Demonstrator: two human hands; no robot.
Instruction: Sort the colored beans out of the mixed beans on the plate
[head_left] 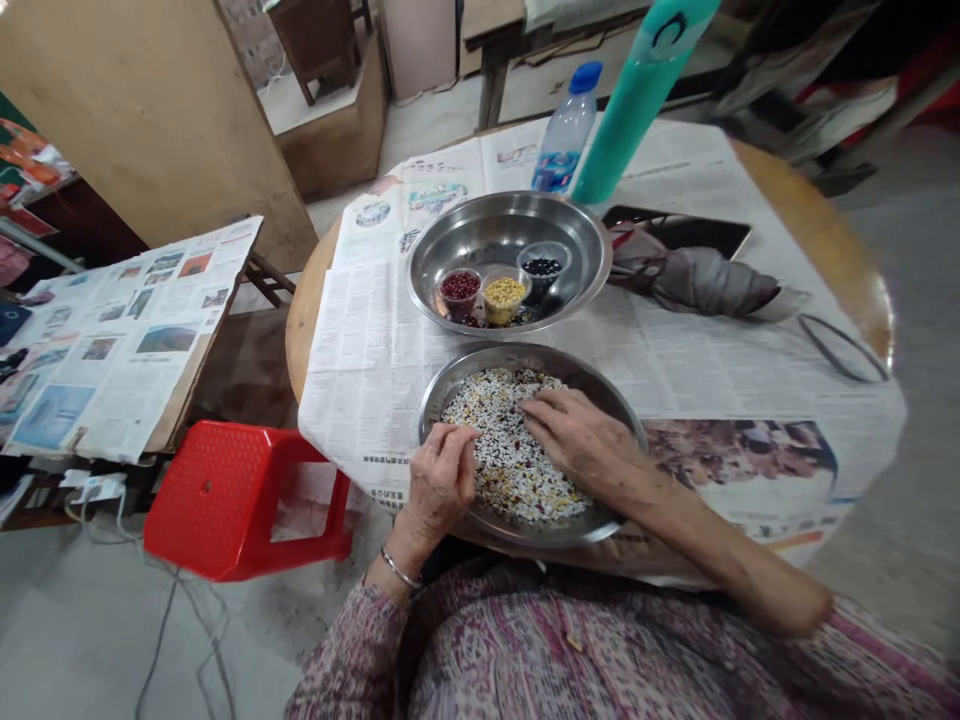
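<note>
A steel basin [628,400] close to me holds a mix of white grains [510,440], yellow and dark beans. My left hand [441,470] is over its left rim, fingers curled together in a pinch; what they hold, if anything, is hidden. Over the right part of the mix, my right hand [576,435] has its fingers stretched out, the tips touching the grains. Just behind stands a second steel basin [480,225]. In it are small clear cups of red beans [460,287], yellow beans [505,292] and black beans [541,267], with loose dark beans beside them.
Newspaper [360,350] covers the round table. Behind the basins stand a plastic bottle [568,130] and a tall teal bottle [637,100]. A folded grey umbrella [682,275] and a dark flat device [705,230] lie right. A red stool [217,500] is at left.
</note>
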